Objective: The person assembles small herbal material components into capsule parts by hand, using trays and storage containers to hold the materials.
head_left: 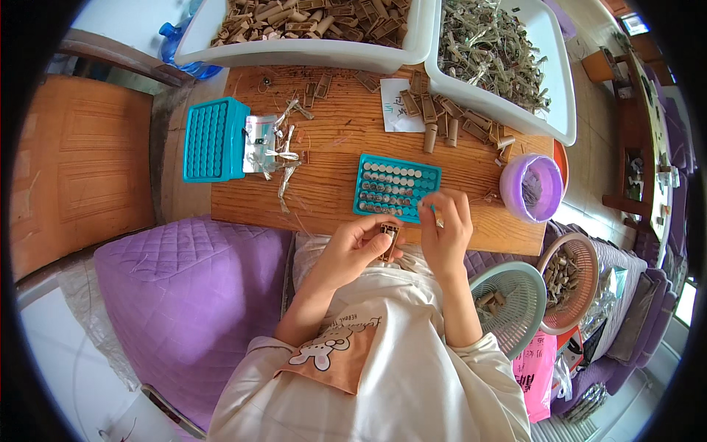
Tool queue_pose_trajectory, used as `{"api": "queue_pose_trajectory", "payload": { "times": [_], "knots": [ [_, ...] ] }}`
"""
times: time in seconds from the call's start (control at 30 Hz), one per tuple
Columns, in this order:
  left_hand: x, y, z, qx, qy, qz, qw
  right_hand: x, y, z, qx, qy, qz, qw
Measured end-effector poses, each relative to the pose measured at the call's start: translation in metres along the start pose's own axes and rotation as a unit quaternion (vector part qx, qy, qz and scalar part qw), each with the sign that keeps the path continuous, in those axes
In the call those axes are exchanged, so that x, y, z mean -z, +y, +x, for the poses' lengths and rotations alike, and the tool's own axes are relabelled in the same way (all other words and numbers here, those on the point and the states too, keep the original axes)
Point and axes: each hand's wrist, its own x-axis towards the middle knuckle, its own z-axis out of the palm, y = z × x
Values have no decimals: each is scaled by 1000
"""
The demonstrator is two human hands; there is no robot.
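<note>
My left hand (350,252) is closed around a small brown plastic casing (389,241) with an open compartment, held upright just off the table's near edge. My thumb lies across its front. A teal tray (398,186) sits just beyond, with rows of round silver button cells in its pockets; several pockets at its right side hold none. Over the tray's near right corner is my right hand (448,228), thumb and fingertips drawn together. Whatever is between those fingertips is too small to make out.
Stacked teal trays (215,140) stand left, beside bundled wires (286,155). Loose brown casings (442,114) lie far right near a paper sheet (398,105). Large white bins (309,55) line the back. A purple basket (508,184) and a green basket (540,283) are at right.
</note>
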Motion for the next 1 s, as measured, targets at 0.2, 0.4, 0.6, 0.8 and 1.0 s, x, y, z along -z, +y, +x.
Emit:
{"api": "queue_pose_trajectory", "payload": {
  "times": [0.2, 0.4, 0.6, 0.8, 1.0],
  "knots": [
    [-9, 1, -2, -37, -18, 4, 999, 9, -29, -17, 138, 23, 12, 990],
    [-16, 1, -1, -55, 6, 92, 994, 16, -25, -18, 94, -64, 47, 992],
    [-34, 15, -7, -26, 15, 334, 942, 52, -27, 8, -4, -327, 0, 945],
    [-32, 16, -6, -31, -99, 430, 897, 65, -31, 40, -6, -474, -36, 880],
    [-28, 18, -8, -32, -141, 368, 919, 56, -22, 47, 61, -520, 77, 849]
  ]
}}
